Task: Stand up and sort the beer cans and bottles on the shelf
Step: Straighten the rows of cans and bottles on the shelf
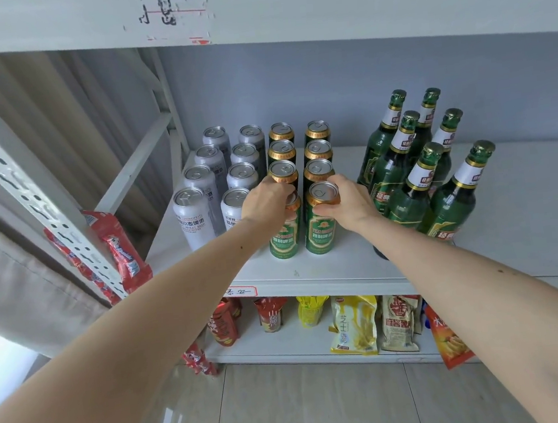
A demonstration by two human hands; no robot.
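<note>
Both hands on the front green cans: left hand (264, 200) grips the top of the left front can (283, 235), right hand (349, 202) pinches the rim of the right front can (320, 227). All upright on the shelf (529, 212) (silver cans (190, 220) left, green bottles (405, 177) right). Snack bags (353, 324) on the shelf below.
</note>
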